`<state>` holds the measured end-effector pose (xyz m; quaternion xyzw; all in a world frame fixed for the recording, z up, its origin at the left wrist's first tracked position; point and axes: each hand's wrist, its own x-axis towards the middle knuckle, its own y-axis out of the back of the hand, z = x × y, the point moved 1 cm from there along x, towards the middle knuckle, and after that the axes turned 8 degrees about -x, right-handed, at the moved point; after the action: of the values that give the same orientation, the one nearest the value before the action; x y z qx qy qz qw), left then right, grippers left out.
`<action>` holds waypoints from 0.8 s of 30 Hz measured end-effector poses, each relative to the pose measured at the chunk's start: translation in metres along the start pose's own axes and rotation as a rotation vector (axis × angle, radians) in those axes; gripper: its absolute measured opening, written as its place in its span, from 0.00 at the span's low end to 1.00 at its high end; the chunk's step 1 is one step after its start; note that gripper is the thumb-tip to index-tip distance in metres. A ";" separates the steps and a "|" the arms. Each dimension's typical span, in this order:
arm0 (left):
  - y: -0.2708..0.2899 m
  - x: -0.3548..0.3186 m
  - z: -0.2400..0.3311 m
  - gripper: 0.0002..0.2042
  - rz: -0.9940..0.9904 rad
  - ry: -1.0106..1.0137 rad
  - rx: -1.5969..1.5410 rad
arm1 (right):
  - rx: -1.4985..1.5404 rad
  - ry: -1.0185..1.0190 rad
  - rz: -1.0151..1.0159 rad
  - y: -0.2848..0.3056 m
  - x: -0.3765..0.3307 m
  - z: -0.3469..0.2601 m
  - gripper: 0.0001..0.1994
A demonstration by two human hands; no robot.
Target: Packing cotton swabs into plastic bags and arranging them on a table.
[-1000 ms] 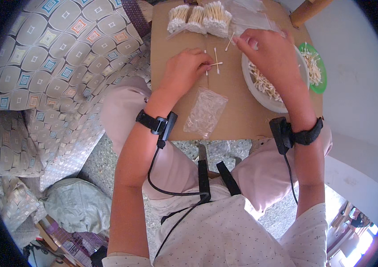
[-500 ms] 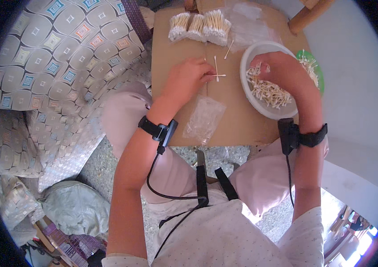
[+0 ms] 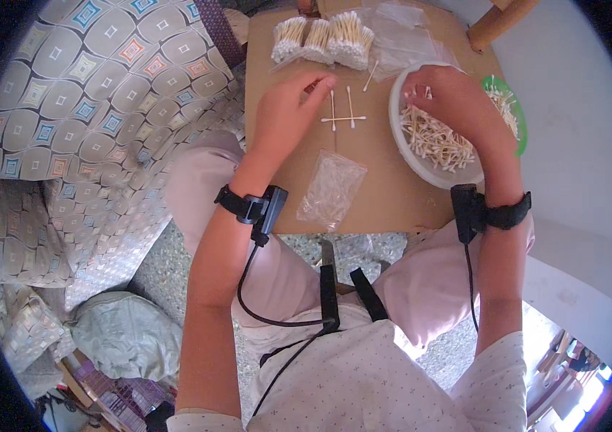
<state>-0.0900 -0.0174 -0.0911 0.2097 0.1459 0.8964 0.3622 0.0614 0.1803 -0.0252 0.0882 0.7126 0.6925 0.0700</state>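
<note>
My left hand (image 3: pixel 288 111) has thumb and forefinger pinched together at the top end of an upright cotton swab (image 3: pixel 333 108); whether they grip it is hidden. A second upright swab (image 3: pixel 350 106) stands parallel to it, and a third swab (image 3: pixel 344 119) lies across both near their lower ends. Over the white bowl (image 3: pixel 397 137), heaped with loose cotton swabs (image 3: pixel 439 144), is my right hand (image 3: pixel 446 101). Its fingers are curled, and a white tip shows between them. One more loose swab (image 3: pixel 370 75) lies slanted between the crossed swabs and the bowl.
Filled packs of cotton swabs (image 3: pixel 320 42) line the far edge of the cardboard (image 3: pixel 385 194). Clear plastic bags (image 3: pixel 399 43) lie beside them, another bag (image 3: pixel 331 189) nearer me. A green container (image 3: pixel 521 122) with swabs stands behind the bowl. Patterned fabric (image 3: pixel 97 86) hangs at left.
My left hand has drawn up and left off the crossing swab, uncovering the left upright one. The crossing swab now spans both uprights. My right hand has shifted slightly up within the bowl.
</note>
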 end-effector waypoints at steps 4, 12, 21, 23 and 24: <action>-0.001 0.002 0.000 0.15 -0.024 0.042 -0.067 | 0.305 -0.038 0.042 0.020 0.001 -0.012 0.08; -0.009 0.001 0.006 0.15 -0.192 -0.205 -0.249 | 0.654 0.093 0.075 0.012 0.011 -0.052 0.10; -0.005 0.002 0.001 0.10 -0.077 0.093 -0.411 | 0.711 -0.060 0.253 -0.019 0.024 -0.047 0.08; -0.002 0.006 -0.006 0.10 -0.052 0.060 -0.383 | 0.473 -0.050 0.253 -0.019 0.023 -0.045 0.07; 0.001 0.007 -0.009 0.10 -0.030 0.027 -0.356 | 0.234 -0.041 0.252 -0.020 0.023 -0.045 0.07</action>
<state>-0.0990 -0.0140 -0.0964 0.1282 -0.0069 0.9053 0.4050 0.0285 0.1415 -0.0435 0.1986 0.7700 0.6062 -0.0136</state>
